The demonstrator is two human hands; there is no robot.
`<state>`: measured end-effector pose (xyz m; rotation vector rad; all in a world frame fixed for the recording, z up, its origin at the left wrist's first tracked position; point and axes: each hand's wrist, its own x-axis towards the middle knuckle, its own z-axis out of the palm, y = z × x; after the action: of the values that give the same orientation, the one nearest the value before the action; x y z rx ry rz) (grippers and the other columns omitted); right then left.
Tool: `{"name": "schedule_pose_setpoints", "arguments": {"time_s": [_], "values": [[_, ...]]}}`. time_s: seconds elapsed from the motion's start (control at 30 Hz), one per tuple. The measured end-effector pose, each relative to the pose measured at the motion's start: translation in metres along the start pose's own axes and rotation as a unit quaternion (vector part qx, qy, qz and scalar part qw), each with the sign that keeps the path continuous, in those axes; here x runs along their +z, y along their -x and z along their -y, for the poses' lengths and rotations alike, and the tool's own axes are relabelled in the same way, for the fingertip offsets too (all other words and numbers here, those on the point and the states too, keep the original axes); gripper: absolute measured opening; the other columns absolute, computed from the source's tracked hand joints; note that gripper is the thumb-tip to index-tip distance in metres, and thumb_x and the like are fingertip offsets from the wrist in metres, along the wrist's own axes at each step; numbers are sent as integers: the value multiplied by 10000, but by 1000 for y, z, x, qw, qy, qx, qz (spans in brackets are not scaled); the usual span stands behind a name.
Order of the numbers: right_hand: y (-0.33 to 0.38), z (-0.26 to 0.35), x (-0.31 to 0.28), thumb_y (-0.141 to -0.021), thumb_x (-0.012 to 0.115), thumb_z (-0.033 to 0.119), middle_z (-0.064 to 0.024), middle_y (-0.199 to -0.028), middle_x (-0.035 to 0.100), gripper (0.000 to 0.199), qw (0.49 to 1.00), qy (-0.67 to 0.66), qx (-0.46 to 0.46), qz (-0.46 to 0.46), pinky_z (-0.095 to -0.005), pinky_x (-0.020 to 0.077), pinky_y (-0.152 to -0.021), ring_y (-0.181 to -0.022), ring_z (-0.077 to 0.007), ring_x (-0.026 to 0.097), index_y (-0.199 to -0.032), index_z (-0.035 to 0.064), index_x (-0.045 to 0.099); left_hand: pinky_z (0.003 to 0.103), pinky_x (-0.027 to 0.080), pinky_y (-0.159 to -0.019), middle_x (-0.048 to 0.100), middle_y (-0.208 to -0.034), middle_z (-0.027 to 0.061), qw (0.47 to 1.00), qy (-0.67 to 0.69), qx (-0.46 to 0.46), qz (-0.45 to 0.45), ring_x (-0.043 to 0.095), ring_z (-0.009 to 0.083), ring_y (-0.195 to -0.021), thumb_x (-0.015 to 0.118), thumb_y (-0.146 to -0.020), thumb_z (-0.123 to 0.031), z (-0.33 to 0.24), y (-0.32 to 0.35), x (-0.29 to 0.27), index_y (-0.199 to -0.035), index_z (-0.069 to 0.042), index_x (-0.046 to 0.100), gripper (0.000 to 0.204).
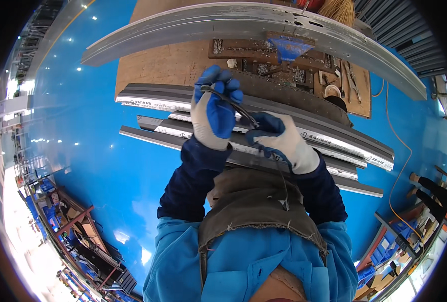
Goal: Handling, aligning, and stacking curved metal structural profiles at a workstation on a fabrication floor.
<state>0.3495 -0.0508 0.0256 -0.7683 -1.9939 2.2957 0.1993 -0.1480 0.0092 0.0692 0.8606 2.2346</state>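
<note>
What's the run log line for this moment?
left hand: black strip across palm | right hand: holding same strip | beneath hands: grey bars | beyond: long grey beam, brown bench

Black strip [237,106] in both hands [215,111]

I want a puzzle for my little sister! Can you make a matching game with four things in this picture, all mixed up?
1. Floor
2. Broom
3. Apron
4. Black strip

A. reaches from the left hand to the right hand
B. shiny blue
C. dark grey-brown
D. straw-coloured, at the top edge

Pairs: 1-B, 2-D, 3-C, 4-A
</note>
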Motion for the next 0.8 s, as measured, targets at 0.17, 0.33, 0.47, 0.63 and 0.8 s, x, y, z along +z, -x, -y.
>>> {"name": "schedule_pose_setpoints", "arguments": {"time_s": [0.17, 0.33, 0.47, 0.63, 0.8], "values": [[8, -12, -31, -808, 675, 22, -108, -938, 708, 296, 961, -183, -31, -205, -258, 540, -715, -759, -179, 655, -1103, -5, 656, 351, 557, -853, 641, -1160, 149, 980, -92, -142, 103, 661, 277, -988, 575, -902, -24, 14, 12, -10, -1358, -29, 480, 466], [-5, -27, -26, -829, 623, -32, -91, -899, 696, 292, 864, -338, -123, -353, -232, 533, -642, -689, -152, 629, -1118, -3, 650, 360, 541, -887, 640, -1169, 169, 898, -294, -133, 299, 668, 283, -965, 675, -776, 21, 33, 37, -3, -1391, 1, 426, 664], [-9, -18, -9, -867, 596, -9, -77, -868, 680, 307, 853, -340, -143, -370, -216, 496, -667, -713, -122, 610, -1171, 5, 630, 355, 518, -891, 615, -1190, 186, 868, -456, 98, 173, 625, 261, -1053, 723, -668, 49, 42, 42, 9, -1347, 12, 479, 723], [6, -9, -10, -861, 564, -30, -76, -890, 672, 359, 912, -353, -82, -190, -235, 504, -682, -725, -134, 602, -1215, 11, 611, 364, 505, -911, 605, -1217, 193, 837, -448, -265, 168, 610, 271, -1085, 702, -718, 16, 0, 15, -21, -1266, -7, 552, 568], [9, -14, -11, -811, 638, 5, -114, -951, 690, 379, 935, -277, 4, -221, -245, 521, -684, -736, -155, 627, -1189, -11, 616, 340, 531, -854, 643, -1165, 195, 878, -368, -276, 131, 649, 260, -991, 656, -818, -23, -20, 3, -29, -1161, -21, 607, 347]]}}
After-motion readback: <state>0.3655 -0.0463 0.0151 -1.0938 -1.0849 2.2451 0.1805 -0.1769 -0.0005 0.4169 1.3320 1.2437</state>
